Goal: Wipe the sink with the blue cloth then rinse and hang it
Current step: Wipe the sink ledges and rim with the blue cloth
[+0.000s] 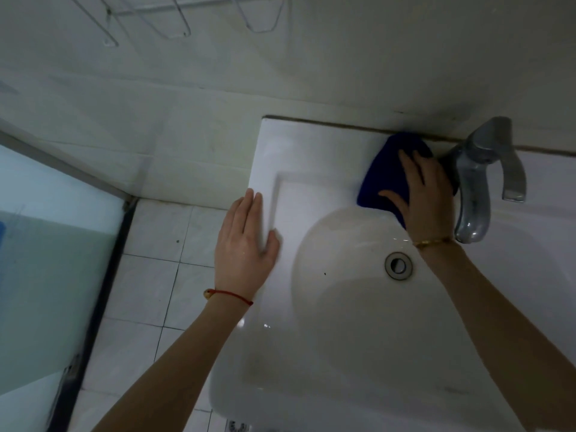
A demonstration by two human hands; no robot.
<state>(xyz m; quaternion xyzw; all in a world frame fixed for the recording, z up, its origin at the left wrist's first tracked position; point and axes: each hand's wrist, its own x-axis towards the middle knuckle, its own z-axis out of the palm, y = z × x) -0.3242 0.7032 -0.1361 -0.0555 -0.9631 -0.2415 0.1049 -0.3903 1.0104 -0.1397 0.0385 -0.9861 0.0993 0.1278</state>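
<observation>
**Blue cloth on the back ledge, by the tap**

At the far left stands a frosted glass panel (46, 260) in a dark frame, with white floor tiles (146, 285) beside it. High on the wall hangs a wire rack (174, 17).

My left hand (246, 244) lies flat on the left rim of the sink (280, 157), fingers straight and together, pointing toward the wall, thumb spread out to the side. It holds nothing. A red string bracelet (230, 295) circles that wrist.

The oval basin sits in the middle, with the round metal drain (398, 265) at its bottom.

My right hand (427, 194) presses down on the blue cloth (383, 173), palm and spread fingers flat on top of it, not curled round it. The cloth lies on the sink's back ledge, its far end touching the wall seam, its near end at the basin's edge. A gold bracelet (433, 243) sits on that wrist.

Just beside this hand on the right stands the metal tap (477, 188), its spout reaching over the basin and its lever handle curving down to the right.
</observation>
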